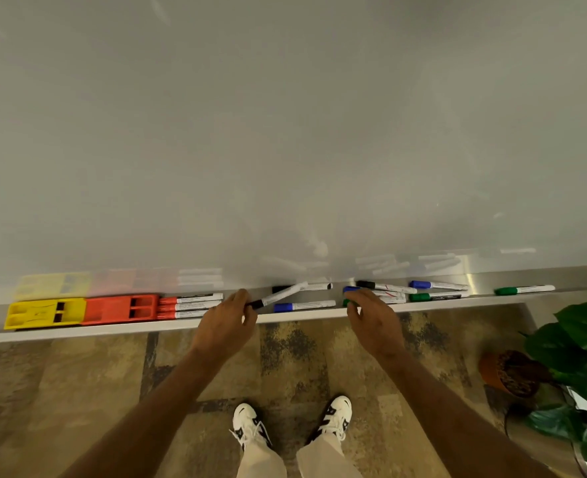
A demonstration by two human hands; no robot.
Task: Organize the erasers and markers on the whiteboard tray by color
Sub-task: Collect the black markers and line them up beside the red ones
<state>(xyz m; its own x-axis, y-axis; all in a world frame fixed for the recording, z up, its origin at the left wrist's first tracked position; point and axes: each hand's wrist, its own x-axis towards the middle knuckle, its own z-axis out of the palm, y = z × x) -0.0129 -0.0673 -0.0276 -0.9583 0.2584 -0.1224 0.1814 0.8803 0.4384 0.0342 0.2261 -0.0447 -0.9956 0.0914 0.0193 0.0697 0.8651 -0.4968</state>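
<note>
On the whiteboard tray [319, 316], a yellow eraser [45, 312] lies at the far left with a red eraser [121, 308] beside it, then three red markers [188, 307]. My left hand [226, 324] pinches the cap end of a black marker [280, 294], which tilts up to the right. Behind it lies another black marker [302, 288], and a blue marker [304, 306] lies in front. My right hand [371, 322] hovers with fingers apart over a green marker [347, 302] and a blue one [350, 289]. Further right are black [385, 287], blue [437, 285] and green markers [437, 296], plus a lone green one [525, 290].
The whiteboard [285, 132] fills the view above the tray. A potted plant [575, 367] stands on the floor at the right. My feet in white shoes [292, 422] stand on patterned carpet below the tray.
</note>
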